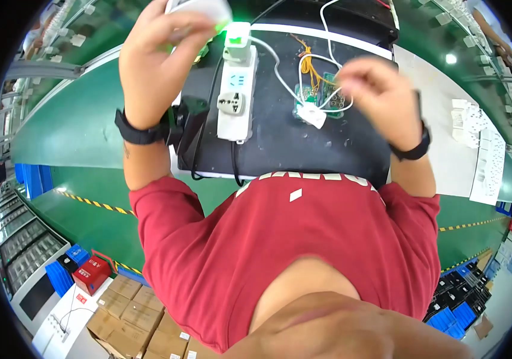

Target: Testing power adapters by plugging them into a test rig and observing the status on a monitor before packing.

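My left hand (163,54) is raised at the upper left, its fingers closed round a white device (208,8) that is smeared by motion and cut off by the top edge. Green light glows at the device's lower end, beside a white plug-in adapter (238,40) lit green on the power strip (227,127). To the right, the blurred fingers of my right hand (381,96) pinch a white cable (277,63) at its loops. Close to those fingertips lie green circuit boards (333,99), a bundle of orange wire (308,64) and a white block (311,115).
A black mat (327,155) covers the bench under these things. Dark equipment (351,21) stands at the back. Black cords run down left of the strip. Small white parts (468,122) and a printed sheet (488,164) rest on the right-hand surface. Cardboard boxes (127,314) are stacked at the lower left.
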The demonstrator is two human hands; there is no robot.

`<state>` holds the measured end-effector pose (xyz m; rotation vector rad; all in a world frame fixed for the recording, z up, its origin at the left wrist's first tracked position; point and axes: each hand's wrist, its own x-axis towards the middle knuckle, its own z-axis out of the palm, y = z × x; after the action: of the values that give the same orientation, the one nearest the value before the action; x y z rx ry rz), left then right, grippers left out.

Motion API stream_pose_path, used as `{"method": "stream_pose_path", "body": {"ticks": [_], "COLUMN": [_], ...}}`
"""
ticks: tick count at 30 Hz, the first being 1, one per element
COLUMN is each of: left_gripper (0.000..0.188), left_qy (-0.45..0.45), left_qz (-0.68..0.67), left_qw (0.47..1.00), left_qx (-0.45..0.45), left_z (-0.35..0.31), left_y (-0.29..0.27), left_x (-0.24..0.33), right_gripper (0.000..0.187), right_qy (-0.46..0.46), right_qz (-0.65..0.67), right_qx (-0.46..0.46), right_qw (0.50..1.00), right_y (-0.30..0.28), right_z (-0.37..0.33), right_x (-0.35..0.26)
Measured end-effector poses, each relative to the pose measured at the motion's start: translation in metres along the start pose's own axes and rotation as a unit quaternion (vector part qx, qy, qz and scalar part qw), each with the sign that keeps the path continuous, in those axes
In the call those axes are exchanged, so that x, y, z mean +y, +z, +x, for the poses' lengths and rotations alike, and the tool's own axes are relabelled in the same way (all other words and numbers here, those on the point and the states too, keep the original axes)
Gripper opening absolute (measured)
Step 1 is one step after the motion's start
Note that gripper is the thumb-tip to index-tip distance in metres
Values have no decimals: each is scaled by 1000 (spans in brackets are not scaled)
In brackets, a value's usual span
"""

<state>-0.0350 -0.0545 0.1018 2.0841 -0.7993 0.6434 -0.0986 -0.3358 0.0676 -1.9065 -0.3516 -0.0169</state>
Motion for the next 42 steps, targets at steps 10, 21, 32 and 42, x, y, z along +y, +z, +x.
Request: {"method": "stream_pose_path", "body": {"ticks": [10, 21, 32, 42], "left_gripper": [33, 39, 42, 44], "left_qy": [-31, -60, -78, -101], "left_qz": [-181, -139, -308, -309], "left_qw": [981, 988, 947, 939], "left_qx": [57, 11, -50, -108], "left_z": [-15, -20, -28, -28], "left_y": [-4, -2, 27, 26], "left_x": [-4, 1, 14, 20], "right_gripper": [14, 31, 24, 24], "right_qy": [109, -22, -72, -115], "right_qz": [-88, -276, -86, -175], "right_qx": [-182, -284, -93, -46], "right_qw": [973, 918, 989, 977], "right_y": [-3, 32, -3, 2], "right_z": [-39, -42, -16, 50], "right_x": [30, 33, -29, -116]}}
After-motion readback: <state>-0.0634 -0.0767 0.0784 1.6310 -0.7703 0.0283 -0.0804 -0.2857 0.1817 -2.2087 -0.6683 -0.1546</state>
